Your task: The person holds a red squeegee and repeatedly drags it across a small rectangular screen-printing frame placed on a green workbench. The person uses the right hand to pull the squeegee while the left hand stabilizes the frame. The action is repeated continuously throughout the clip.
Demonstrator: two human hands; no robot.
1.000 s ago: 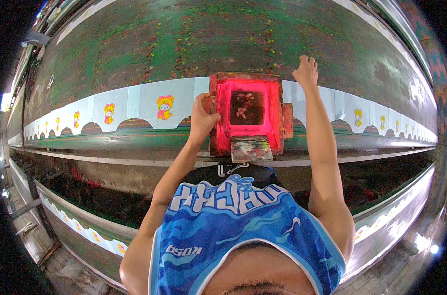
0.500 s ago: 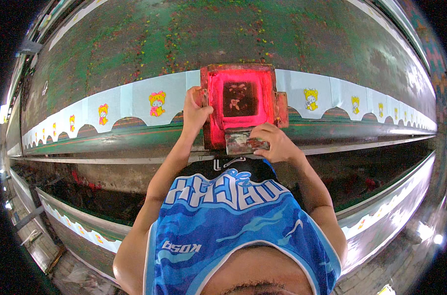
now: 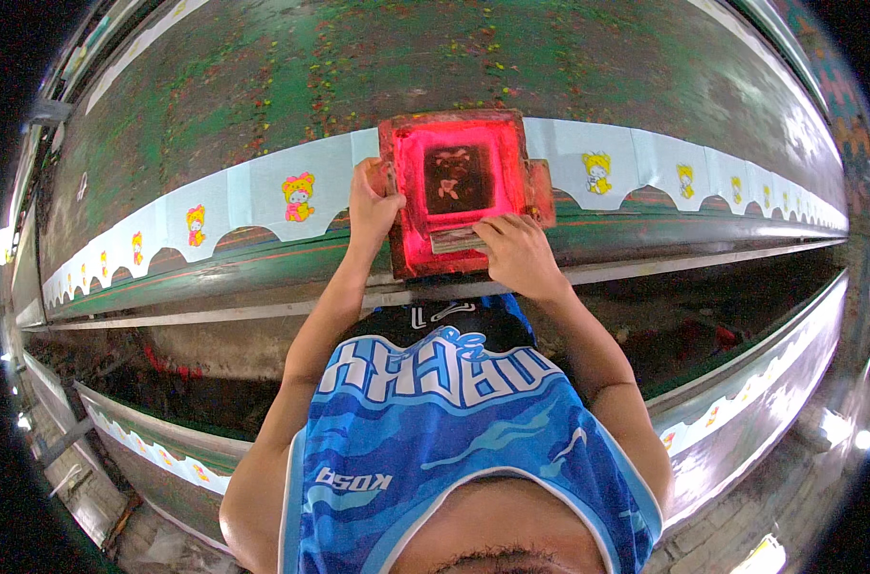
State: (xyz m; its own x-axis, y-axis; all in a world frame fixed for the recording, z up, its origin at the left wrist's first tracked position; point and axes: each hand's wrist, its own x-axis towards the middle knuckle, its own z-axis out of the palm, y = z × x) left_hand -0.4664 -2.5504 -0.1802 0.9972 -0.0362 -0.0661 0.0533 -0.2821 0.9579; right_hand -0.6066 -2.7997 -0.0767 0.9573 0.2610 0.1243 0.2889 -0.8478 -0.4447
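Observation:
A square screen-printing frame [image 3: 406, 143], pink-inked around a dark central window, lies over a strip of white scalloped panels [image 3: 248, 182] printed with yellow cartoon figures [image 3: 298, 196]. My left hand [image 3: 373, 201] is closed on the frame's left side handle. At the lower part of the screen, my right hand [image 3: 511, 244] grips an ink-smeared flat squeegee [image 3: 449, 241], fingers bent over its top edge; its lower side meets the pink ink.
The long green, paint-speckled table [image 3: 377, 57] curves across the view. Below its front rail [image 3: 215, 320] is a dark trough, then another bench with printed panels [image 3: 157, 450] behind me on both sides of my body.
My right hand has come down from above the right-hand panels and taken hold of the squeegee, which has moved upward onto the screen. The view has shifted slightly; my left hand still holds the frame.

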